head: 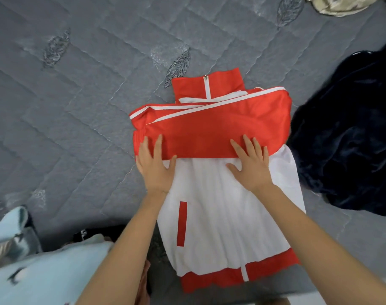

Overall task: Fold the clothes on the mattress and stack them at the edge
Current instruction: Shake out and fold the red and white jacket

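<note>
A red and white zip jacket [220, 212] lies front up on the grey quilted mattress [77, 119], collar away from me. Its red sleeves are folded across the chest as a band [211, 128]. My left hand [154, 166] lies flat on the left end of that band, fingers straight, the thumb on the white cloth. My right hand [249, 166] presses flat on the band's right part, fingers spread. Neither hand grips any cloth.
A dark navy velvety garment [350, 137] is heaped right of the jacket. Pale blue cloth [33, 271] lies at the lower left by the mattress edge. A beige patterned fabric [337, 5] shows at the top right corner.
</note>
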`<action>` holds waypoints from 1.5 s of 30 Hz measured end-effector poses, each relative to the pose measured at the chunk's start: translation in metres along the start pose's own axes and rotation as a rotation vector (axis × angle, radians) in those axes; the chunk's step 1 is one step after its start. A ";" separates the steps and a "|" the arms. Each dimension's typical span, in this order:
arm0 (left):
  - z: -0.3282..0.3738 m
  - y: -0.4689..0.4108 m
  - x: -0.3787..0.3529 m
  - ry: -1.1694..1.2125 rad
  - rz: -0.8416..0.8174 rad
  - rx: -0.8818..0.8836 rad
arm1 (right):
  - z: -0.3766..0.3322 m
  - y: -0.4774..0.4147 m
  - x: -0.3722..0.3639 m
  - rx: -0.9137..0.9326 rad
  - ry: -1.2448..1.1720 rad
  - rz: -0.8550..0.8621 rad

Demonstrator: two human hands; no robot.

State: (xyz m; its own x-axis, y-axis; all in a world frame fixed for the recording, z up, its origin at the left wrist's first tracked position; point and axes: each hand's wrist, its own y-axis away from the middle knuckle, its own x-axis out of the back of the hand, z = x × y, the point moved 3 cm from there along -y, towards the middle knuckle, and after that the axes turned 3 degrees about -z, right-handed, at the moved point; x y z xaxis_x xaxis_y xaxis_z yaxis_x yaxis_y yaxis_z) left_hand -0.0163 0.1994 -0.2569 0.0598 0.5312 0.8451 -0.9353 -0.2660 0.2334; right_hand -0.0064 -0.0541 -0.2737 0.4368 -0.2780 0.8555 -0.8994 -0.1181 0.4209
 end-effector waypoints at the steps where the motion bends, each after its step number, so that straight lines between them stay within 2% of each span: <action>1: 0.002 0.009 -0.005 -0.021 -0.037 -0.033 | 0.001 0.011 -0.004 -0.012 0.002 -0.018; 6: -0.005 0.072 -0.030 -0.162 -0.193 -0.124 | 0.018 0.072 -0.029 -0.055 0.056 -0.127; 12: -0.044 0.175 -0.066 -0.295 -0.434 0.074 | 0.063 0.142 -0.053 -0.100 0.074 -0.250; 14: -0.055 0.210 -0.077 -0.337 -0.464 0.112 | 0.079 0.163 -0.062 -0.104 0.079 -0.274; 18: -0.066 0.266 -0.089 -0.259 -0.376 0.172 | 0.105 0.200 -0.078 -0.128 0.063 -0.264; 21: -0.068 0.298 -0.092 -0.002 -0.144 0.333 | 0.125 0.222 -0.088 -0.224 0.039 -0.242; 24: -0.076 0.306 -0.093 0.205 0.008 0.509 | 0.136 0.232 -0.093 -0.350 -0.149 -0.230; 26: -0.080 0.308 -0.093 0.303 0.071 0.599 | 0.138 0.232 -0.093 -0.398 -0.344 -0.136; 29: -0.084 0.308 -0.094 0.400 0.047 0.665 | 0.144 0.231 -0.087 -0.491 -0.522 0.036; 33: -0.082 0.311 -0.095 0.486 -0.040 0.646 | 0.152 0.238 -0.083 -0.589 -0.699 0.014; 38: -0.066 0.328 -0.082 0.542 0.047 0.556 | 0.143 0.265 -0.074 -0.479 -0.665 0.011; 42: -0.052 0.355 -0.065 0.528 0.001 0.465 | 0.135 0.294 -0.064 -0.488 -0.640 -0.052; 45: -0.045 0.380 -0.053 0.497 -0.128 0.521 | 0.130 0.315 -0.050 -0.507 -0.514 -0.211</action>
State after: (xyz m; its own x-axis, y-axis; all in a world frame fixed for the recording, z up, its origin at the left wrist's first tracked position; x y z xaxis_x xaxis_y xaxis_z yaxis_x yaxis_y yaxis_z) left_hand -0.3907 0.1064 -0.2344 -0.1240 0.8532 0.5067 -0.6368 -0.4600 0.6188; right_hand -0.3142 -0.2015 -0.2234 0.4247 -0.7226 0.5455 -0.6257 0.2013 0.7537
